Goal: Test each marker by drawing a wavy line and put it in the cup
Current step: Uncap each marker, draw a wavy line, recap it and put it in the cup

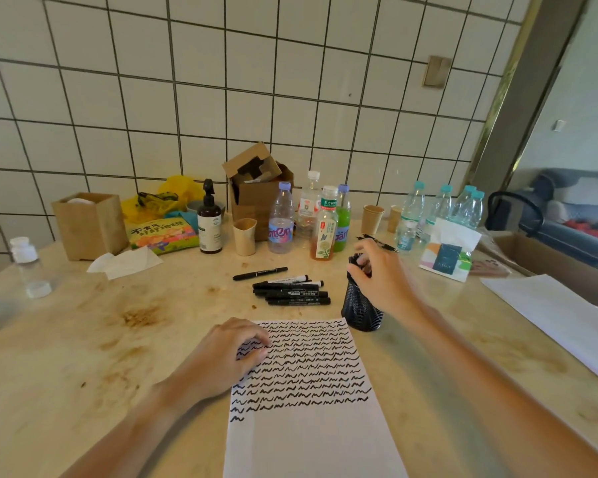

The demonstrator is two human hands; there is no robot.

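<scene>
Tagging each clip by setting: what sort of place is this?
Probably a home dining or kitchen corner: a tiled wall, a stained table crowded with drink bottles, and a sofa beyond.

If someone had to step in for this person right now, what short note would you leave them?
Left hand: rests with curled fingers on the white paper sheet, steadying it.
Right hand: at the rim of the black mesh cup, on the markers in it.
Done: many rows of black wavy lines fill the sheet's upper part.
Left: the pile of black markers beyond the sheet, plus one lone black marker behind it.
</scene>
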